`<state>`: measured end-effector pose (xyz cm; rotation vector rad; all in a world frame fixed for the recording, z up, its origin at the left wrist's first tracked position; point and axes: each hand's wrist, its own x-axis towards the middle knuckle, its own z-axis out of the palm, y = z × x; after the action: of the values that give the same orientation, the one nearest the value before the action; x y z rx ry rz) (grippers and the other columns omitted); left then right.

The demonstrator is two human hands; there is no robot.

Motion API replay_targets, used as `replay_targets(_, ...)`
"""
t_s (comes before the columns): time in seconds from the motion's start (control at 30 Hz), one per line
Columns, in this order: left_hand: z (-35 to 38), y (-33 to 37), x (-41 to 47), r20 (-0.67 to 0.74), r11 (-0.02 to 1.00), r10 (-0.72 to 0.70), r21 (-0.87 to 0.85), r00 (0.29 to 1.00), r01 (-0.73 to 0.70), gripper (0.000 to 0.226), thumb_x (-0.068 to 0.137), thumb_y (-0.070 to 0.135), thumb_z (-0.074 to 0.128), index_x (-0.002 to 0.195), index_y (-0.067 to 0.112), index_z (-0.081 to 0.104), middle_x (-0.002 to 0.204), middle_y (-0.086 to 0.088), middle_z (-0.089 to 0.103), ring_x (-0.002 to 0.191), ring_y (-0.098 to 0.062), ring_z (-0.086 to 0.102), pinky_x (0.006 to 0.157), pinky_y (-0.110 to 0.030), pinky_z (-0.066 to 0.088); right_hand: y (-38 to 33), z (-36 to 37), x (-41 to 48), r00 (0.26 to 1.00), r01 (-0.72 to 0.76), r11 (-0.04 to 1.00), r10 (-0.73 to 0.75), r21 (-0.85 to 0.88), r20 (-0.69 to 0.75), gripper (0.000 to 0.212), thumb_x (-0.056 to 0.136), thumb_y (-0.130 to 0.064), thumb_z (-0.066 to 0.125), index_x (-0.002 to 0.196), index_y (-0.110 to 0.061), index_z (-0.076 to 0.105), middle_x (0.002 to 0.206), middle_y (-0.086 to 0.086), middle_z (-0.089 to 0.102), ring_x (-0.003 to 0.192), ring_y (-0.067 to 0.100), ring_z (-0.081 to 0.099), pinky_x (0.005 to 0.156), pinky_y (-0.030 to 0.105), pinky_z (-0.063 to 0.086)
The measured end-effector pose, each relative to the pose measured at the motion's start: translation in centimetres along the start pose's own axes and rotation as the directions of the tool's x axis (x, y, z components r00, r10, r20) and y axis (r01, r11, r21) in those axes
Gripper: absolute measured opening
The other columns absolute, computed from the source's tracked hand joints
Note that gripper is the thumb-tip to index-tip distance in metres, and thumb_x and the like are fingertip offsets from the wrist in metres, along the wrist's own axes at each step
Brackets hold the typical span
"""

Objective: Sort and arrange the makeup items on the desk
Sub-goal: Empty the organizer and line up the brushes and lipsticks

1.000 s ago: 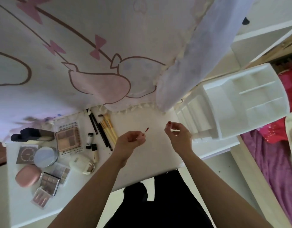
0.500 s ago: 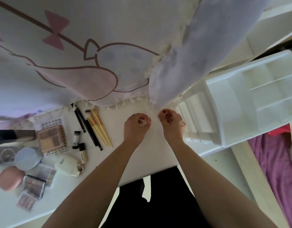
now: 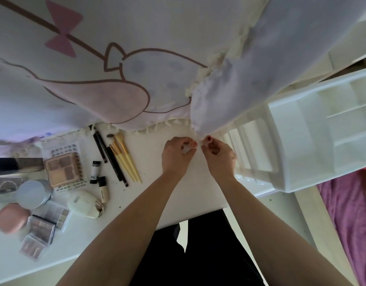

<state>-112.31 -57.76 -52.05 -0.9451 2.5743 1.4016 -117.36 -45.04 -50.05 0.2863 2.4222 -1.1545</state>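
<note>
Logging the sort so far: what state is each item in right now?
Left hand: closed around a small tube.
Right hand: closed, contents hidden.
Organizer: compartments empty.
Brushes: lying together on the desk.
Eyeshadow palette: open.
Pink compact: closed.

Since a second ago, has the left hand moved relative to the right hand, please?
Yes. The left hand has closed in on the right hand above the desk; the gap between them is nearly gone.
</note>
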Motion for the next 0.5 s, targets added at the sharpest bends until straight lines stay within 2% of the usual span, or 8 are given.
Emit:
replay_targets(0.07, 0.0, 0.0, 0.0, 0.001, 1.000, 0.013, 0.008, 1.000, -0.013, 0.016, 0.083, 0.032, 0.073, 0.098, 0.029, 0.071, 0.099, 0.015, 0.065, 0.094, -0.010, 0.058, 0.083, -0.025, 0.048, -0.2, 0.0, -0.2, 1.000, 0.020, 1.000, -0.019, 0.005, -0.013, 0.011, 0.093, -0.036, 0.064, 0.099, -0.033, 0.074, 0.073, -0.019, 0.067, 0.072, -0.004, 0.061, 0.064, 0.002, 0.039)
replay_targets(0.13, 0.0, 0.1, 0.0, -0.005, 0.999, 0.030, 0.027, 1.000, -0.030, 0.016, 0.083, 0.033, 0.073, 0.099, 0.029, 0.071, 0.101, 0.015, 0.064, 0.095, -0.010, 0.057, 0.081, -0.024, 0.048, -0.3, 0.0, -0.3, 0.998, 0.045, 0.999, -0.044, 0.007, -0.034, 0.014, 0.096, -0.041, 0.061, 0.089, -0.035, 0.072, 0.069, -0.017, 0.067, 0.070, -0.004, 0.061, 0.061, 0.004, 0.039)
replay_targets(0.17, 0.0, 0.1, 0.0, -0.006, 0.999, 0.036, 0.036, 0.999, -0.036, 0.018, 0.082, 0.033, 0.074, 0.100, 0.029, 0.071, 0.102, 0.015, 0.064, 0.096, -0.010, 0.057, 0.081, -0.024, 0.048, -0.3, 0.1, -0.3, 0.998, 0.049, 0.999, -0.049, 0.007, -0.038, 0.014, 0.096, -0.042, 0.061, 0.090, -0.035, 0.072, 0.070, -0.018, 0.067, 0.069, -0.006, 0.060, 0.061, 0.002, 0.038)
replay_targets(0.23, -0.1, 0.1, 0.0, 0.011, 0.998, 0.036, 0.053, 0.999, -0.037, 0.025, 0.082, 0.031, 0.074, 0.106, 0.027, 0.070, 0.106, 0.013, 0.063, 0.099, -0.011, 0.056, 0.084, -0.025, 0.048, 0.0, 0.1, -0.2, 0.998, 0.044, 0.999, -0.044, -0.009, -0.034, 0.015, 0.094, -0.035, 0.064, 0.104, -0.031, 0.074, 0.075, -0.018, 0.067, 0.072, -0.007, 0.061, 0.063, -0.002, 0.037)
replay_targets(0.33, -0.5, -0.1, -0.7, 0.047, 0.997, 0.028, 0.066, 0.999, -0.031, 0.048, 0.080, 0.025, 0.076, 0.125, 0.024, 0.060, 0.118, 0.009, 0.058, 0.105, -0.011, 0.054, 0.091, -0.026, 0.047, 0.5, 0.2, -0.3, 1.000, 0.014, 0.998, -0.015, -0.056, -0.019, 0.034, 0.090, -0.023, 0.067, 0.124, -0.025, 0.068, 0.095, -0.011, 0.069, 0.085, 0.002, 0.063, 0.065, -0.002, 0.037)
replay_targets(0.5, -2.7, -1.7, -3.0, 0.080, 0.998, -0.012, 0.066, 0.997, 0.007, 0.055, 0.083, 0.024, 0.073, 0.134, 0.023, 0.052, 0.126, 0.006, 0.050, 0.101, -0.008, 0.052, 0.090, -0.020, 0.044, 0.7, 0.2, -1.2, 1.000, -0.012, 0.995, 0.014, -0.104, 0.019, 0.048, 0.089, -0.021, 0.067, 0.136, -0.020, 0.057, 0.107, -0.004, 0.065, 0.096, 0.009, 0.059, 0.071, 0.007, 0.034)
